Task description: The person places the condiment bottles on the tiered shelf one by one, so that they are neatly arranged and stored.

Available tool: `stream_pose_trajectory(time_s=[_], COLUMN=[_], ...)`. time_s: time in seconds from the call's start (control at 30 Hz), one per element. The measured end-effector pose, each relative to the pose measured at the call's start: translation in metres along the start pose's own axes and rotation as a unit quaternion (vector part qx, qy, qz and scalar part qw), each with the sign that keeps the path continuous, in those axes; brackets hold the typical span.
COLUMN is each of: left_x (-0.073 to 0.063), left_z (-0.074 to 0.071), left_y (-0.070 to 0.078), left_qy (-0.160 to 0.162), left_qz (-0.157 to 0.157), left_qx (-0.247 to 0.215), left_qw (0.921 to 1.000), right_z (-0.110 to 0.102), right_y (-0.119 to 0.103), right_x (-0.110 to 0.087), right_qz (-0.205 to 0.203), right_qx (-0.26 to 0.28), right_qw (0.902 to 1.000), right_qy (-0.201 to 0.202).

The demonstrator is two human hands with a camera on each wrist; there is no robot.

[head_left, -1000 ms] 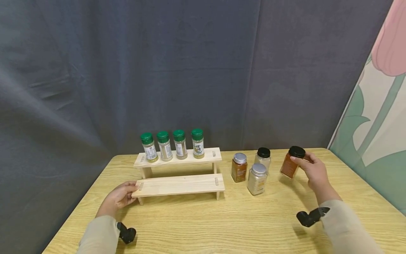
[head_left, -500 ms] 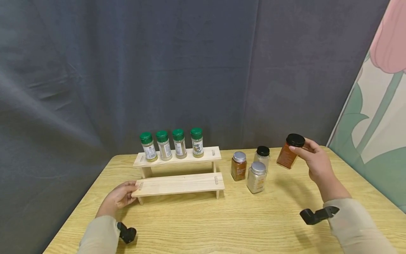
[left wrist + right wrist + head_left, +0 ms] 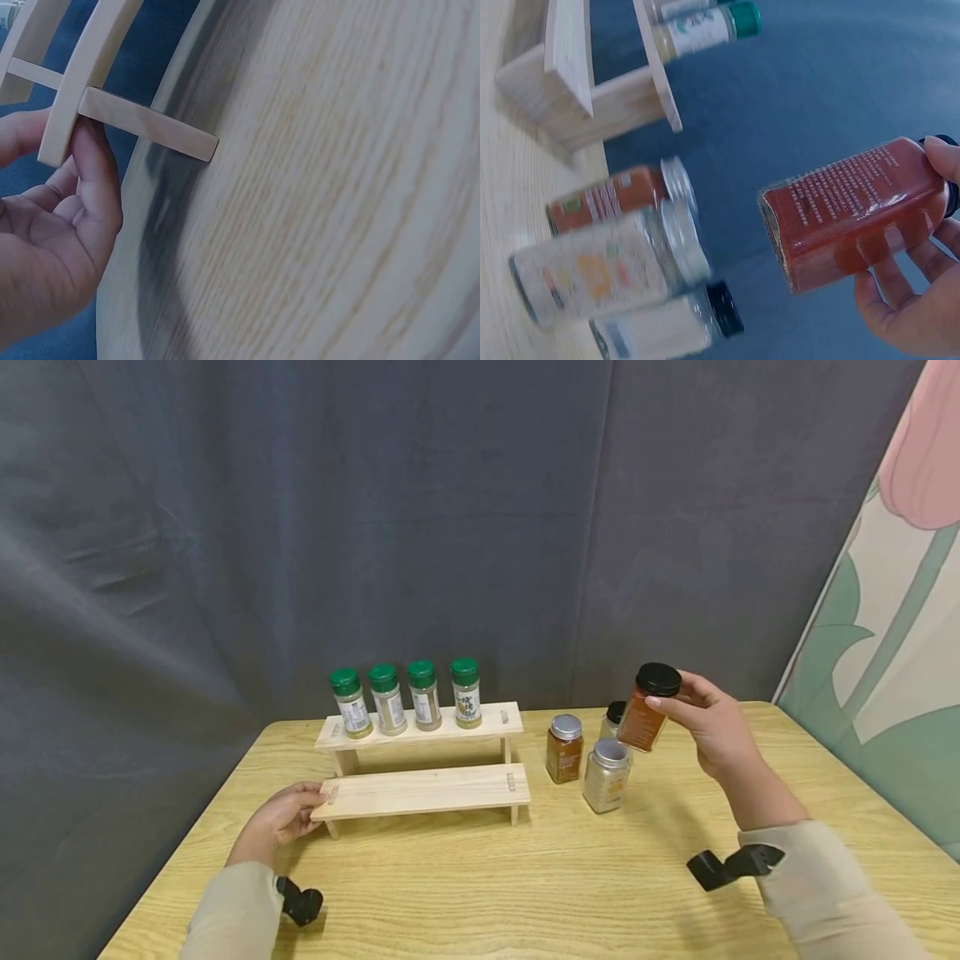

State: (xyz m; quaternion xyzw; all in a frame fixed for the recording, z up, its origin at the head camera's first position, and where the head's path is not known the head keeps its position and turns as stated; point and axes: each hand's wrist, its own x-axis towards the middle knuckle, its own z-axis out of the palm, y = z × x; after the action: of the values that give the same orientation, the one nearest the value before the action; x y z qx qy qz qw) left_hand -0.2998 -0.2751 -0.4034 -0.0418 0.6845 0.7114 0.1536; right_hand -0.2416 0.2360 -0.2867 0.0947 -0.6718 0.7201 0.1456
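My right hand [image 3: 708, 718] holds a red-brown spice jar [image 3: 643, 723] with a black lid up off the table, slightly tilted. In the right wrist view the fingers wrap that jar [image 3: 855, 214] near its lid end. My left hand [image 3: 285, 817] pinches the left end of the lower shelf of a two-tier wooden spice rack [image 3: 427, 792]. From the left wrist view, thumb and fingers grip the shelf board [image 3: 64, 139] beside its leg. Several green-capped spice bottles [image 3: 427, 697] stand in a row on the upper shelf.
Right of the rack stand a silver-lidded brown jar [image 3: 564, 750], a silver-lidded pale jar [image 3: 606, 778] and a black-lidded pale jar [image 3: 609, 725], partly hidden by the held jar. All rest on a wooden table [image 3: 450, 893]. A dark curtain [image 3: 450, 527] hangs behind.
The right hand has lifted the red-brown jar and carried it left, close over the pale jars. My left hand keeps its grip on the rack.
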Motion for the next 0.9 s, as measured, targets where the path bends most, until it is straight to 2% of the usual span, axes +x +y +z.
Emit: stream_pose_trajectory(time_s=[0.2, 0.47, 0.63, 0.9], left_x=[-0.002, -0.005, -0.005, -0.003], left_z=[0.002, 0.004, 0.002, 0.001], left_y=[0.003, 0.005, 0.005, 0.004], left_qy=[0.000, -0.002, -0.005, -0.010], left_qz=[-0.005, -0.005, -0.004, -0.002], left_qx=[0.004, -0.004, -0.008, -0.015], left_qw=[1.0000, 1.0000, 1.0000, 0.9998], right_z=[0.018, 0.042, 0.057, 0.080], right_y=[0.000, 0.008, 0.013, 0.022], right_x=[-0.002, -0.001, 0.000, 0.000], right_qz=[-0.011, -0.001, 0.004, 0.035], right_qx=[0.012, 0.006, 0.036, 0.027], right_qw=[0.9993, 0.9984, 0.9971, 0.9957], right_qy=[-0.034, -0.056, -0.067, -0.082])
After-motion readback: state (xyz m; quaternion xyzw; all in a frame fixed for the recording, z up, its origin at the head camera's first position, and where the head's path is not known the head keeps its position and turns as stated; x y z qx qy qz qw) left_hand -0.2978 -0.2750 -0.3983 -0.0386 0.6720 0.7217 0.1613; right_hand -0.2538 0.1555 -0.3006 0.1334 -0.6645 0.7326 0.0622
